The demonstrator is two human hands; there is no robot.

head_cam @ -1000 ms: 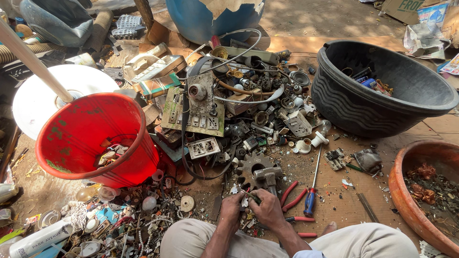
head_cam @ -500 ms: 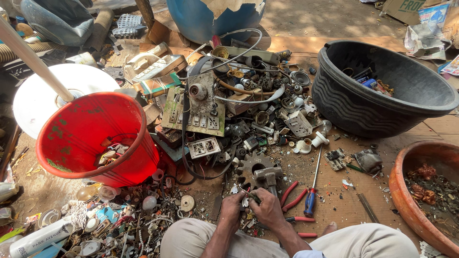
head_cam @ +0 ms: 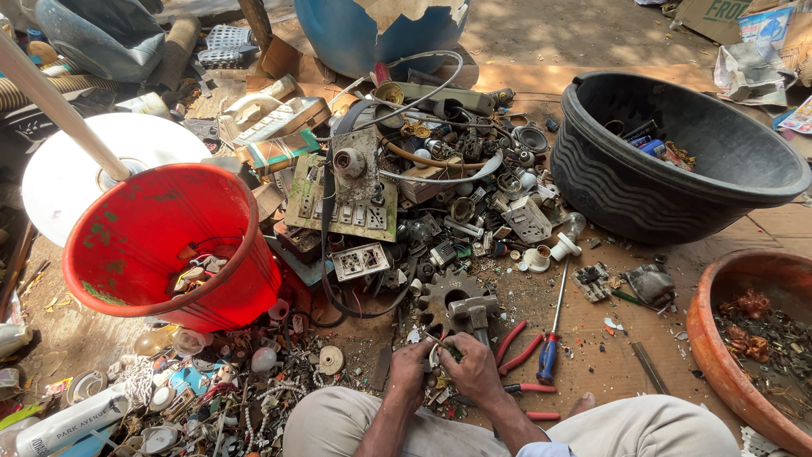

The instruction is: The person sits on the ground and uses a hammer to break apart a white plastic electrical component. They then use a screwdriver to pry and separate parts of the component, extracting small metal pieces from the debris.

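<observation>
My left hand (head_cam: 410,368) and my right hand (head_cam: 470,368) meet low in the middle of the view, just above my knees. Both are closed around one small scrap part (head_cam: 446,351) with a bit of green on it; its shape is mostly hidden by my fingers. Right behind my hands lie a rusty metal gear (head_cam: 447,295) and a grey metal fitting (head_cam: 473,312). Red-handled pliers (head_cam: 516,344) and a blue-handled screwdriver (head_cam: 553,334) lie on the ground just right of my right hand.
A red bucket (head_cam: 135,245) with wire scraps leans at left, beside a white disc (head_cam: 76,173). A black tub (head_cam: 677,156) stands at right, a clay bowl (head_cam: 719,338) at far right. A switch board (head_cam: 347,190) tops the scrap heap; a blue drum (head_cam: 372,25) is behind.
My hands stay in the same place on the small part, with only slight finger movement. Nothing else has shifted.
</observation>
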